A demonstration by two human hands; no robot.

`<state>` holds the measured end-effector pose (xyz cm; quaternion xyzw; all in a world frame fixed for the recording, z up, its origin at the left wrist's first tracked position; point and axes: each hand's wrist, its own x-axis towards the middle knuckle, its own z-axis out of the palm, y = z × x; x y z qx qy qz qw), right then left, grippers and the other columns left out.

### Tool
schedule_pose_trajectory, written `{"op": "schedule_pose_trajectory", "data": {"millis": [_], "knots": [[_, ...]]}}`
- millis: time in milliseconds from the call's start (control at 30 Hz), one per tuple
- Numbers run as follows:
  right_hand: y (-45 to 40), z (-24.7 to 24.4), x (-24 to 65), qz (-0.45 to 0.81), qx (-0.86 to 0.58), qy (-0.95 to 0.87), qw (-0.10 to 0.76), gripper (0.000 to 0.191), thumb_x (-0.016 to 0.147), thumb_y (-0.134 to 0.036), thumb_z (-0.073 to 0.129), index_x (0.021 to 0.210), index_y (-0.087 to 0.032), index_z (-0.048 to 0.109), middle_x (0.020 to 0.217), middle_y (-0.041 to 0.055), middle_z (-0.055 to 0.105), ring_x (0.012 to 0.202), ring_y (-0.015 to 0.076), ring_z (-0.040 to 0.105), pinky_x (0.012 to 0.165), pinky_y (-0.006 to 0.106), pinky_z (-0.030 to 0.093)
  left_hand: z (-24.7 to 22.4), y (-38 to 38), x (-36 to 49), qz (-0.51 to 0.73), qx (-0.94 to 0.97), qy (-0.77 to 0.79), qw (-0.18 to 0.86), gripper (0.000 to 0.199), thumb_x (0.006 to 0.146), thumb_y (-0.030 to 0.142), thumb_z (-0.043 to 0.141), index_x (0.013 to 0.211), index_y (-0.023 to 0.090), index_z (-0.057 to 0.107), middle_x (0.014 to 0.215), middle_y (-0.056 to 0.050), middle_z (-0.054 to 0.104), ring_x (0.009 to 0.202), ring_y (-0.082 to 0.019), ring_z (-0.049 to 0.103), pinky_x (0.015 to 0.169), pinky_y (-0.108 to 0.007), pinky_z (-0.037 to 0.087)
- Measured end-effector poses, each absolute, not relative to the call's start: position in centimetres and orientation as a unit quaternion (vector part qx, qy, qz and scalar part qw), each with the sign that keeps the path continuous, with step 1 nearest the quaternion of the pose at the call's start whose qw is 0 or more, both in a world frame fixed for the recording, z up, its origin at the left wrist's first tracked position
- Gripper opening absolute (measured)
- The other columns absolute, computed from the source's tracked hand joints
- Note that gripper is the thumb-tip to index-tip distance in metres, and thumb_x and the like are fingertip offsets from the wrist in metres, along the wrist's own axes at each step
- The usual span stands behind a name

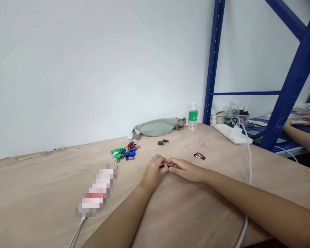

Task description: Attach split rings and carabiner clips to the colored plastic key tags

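Near the middle of the table my left hand (155, 168) pinches a small black piece (161, 166), partly hidden by its fingers. The fingertips of my right hand (182, 168) meet those of the left at this piece, closed on something too small to make out. Behind the hands lie two black badge reels (160, 143). To the right are black carabiners (199, 156), with thin metal rings (202, 145) and smaller rings (186, 146) beyond. A pile of green, blue and red reels with clips (126, 153) lies to the left.
A grey-green waist bag (158, 127) and a water bottle (193, 117) stand by the wall. A white power strip (232, 133) sits at right, its cable running under my right forearm. A blurred-out object (98, 191) lies left. Another person's arm (303, 137) shows beyond the blue frame (286, 86).
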<state>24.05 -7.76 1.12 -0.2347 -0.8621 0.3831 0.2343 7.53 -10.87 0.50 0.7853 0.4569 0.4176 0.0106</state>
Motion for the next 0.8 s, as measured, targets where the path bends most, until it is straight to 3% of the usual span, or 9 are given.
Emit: {"op": "schedule_pose_trajectory", "data": {"millis": [133, 400, 800], "knots": [[-7.24, 1.42, 24.36, 0.38, -0.217, -0.866, 0.241, 0.023, 0.081, -0.035, 0.044, 0.092, -0.017, 0.053, 0.088, 0.0041, 0.058, 0.08, 0.0155, 0.052, 0.072, 0.027, 0.041, 0.27, -10.63, 7.41, 0.41, 0.782, 0.468, 0.038, 0.005, 0.073, 0.014, 0.048, 0.074, 0.018, 0.051, 0.074, -0.001, 0.052, 0.071, -0.012, 0.05, 0.065, -0.023, 0.041], [-7.51, 1.56, 24.27, 0.24, -0.241, -0.908, 0.244, 0.019, 0.077, -0.029, 0.047, 0.088, -0.016, 0.058, 0.073, 0.003, 0.058, 0.062, 0.0123, 0.047, 0.057, 0.023, 0.036, 0.19, -10.53, 7.51, 0.418, 0.775, 0.471, 0.05, 0.007, 0.072, 0.011, 0.046, 0.074, 0.018, 0.047, 0.073, 0.0, 0.052, 0.071, -0.011, 0.05, 0.065, -0.022, 0.04], [-7.41, 1.82, 24.62, 0.298, -0.229, -0.899, 0.225, 0.019, 0.078, -0.028, 0.045, 0.081, -0.016, 0.059, 0.066, 0.0003, 0.055, 0.058, 0.0116, 0.045, 0.053, 0.022, 0.033, 0.09, -10.48, 7.65, 0.421, 0.778, 0.464, 0.05, 0.009, 0.074, 0.01, 0.042, 0.075, 0.018, 0.046, 0.074, 0.0, 0.048, 0.068, -0.011, 0.047, 0.063, -0.022, 0.039]]}}
